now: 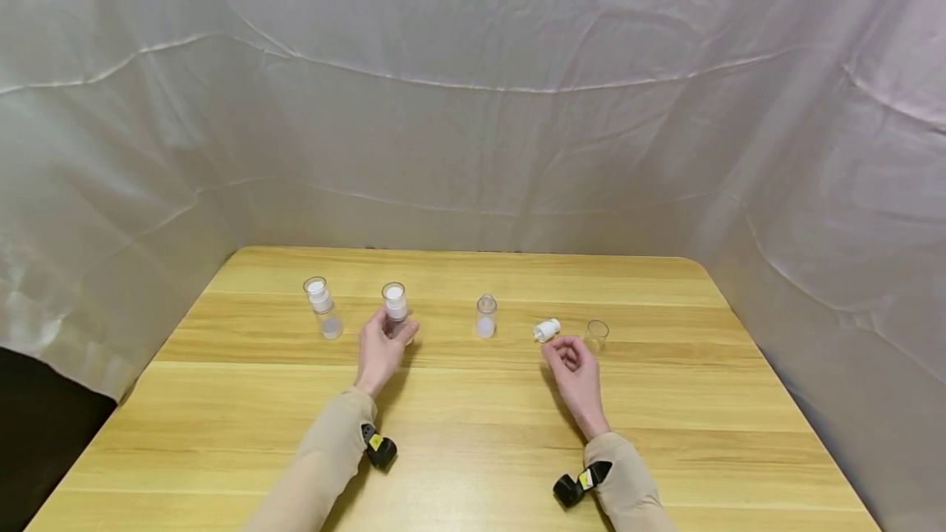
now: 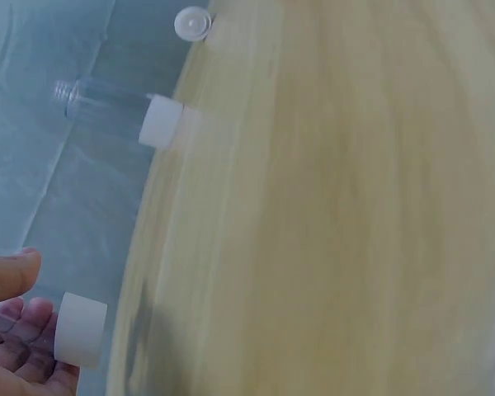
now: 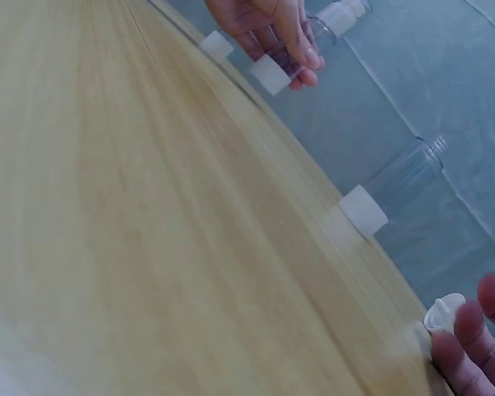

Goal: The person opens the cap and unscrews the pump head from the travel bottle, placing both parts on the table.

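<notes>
My left hand (image 1: 382, 347) grips a clear pump bottle (image 1: 396, 312) with a white pump head under a clear cap. The bottle's white base (image 2: 81, 330) sticks out below the fingers in the left wrist view. On the right, my right hand (image 1: 576, 372) is beside a loose white pump head (image 1: 547, 330) lying on its side, fingertips right at its near edge. Between the hands an uncapped clear bottle (image 1: 485, 318) with a bare threaded neck and white base stands upright. Just right of the pump head is a clear cap (image 1: 596, 333).
Another pump bottle (image 1: 323, 310) with its cap on stands left of my left hand. The wooden table (image 1: 473, 433) extends back to a hanging grey cloth (image 1: 473, 146), which also encloses both sides.
</notes>
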A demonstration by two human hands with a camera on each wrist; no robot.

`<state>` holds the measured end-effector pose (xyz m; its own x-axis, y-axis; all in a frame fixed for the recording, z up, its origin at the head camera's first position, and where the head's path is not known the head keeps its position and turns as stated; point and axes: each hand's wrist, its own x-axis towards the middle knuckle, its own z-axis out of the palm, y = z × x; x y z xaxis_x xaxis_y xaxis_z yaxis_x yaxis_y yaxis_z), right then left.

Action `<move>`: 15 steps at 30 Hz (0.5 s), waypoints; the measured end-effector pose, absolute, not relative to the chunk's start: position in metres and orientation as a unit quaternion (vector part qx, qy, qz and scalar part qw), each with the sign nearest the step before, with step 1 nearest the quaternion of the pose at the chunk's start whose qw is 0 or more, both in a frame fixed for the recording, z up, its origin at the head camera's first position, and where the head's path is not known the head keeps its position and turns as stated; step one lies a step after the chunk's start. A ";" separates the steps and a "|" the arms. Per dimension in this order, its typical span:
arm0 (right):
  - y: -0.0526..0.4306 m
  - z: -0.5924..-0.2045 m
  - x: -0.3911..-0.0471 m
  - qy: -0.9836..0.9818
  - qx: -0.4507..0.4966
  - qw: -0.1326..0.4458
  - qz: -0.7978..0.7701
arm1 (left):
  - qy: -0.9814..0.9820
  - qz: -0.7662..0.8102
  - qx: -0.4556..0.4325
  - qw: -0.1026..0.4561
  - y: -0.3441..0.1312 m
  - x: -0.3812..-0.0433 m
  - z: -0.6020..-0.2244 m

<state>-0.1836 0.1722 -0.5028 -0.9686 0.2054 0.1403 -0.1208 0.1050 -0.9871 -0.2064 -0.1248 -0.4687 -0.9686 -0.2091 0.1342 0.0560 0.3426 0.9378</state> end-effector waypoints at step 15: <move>0.170 -0.496 -0.184 -0.680 -0.020 0.134 0.721 | -0.810 -0.574 0.013 0.119 -0.101 -0.188 -0.468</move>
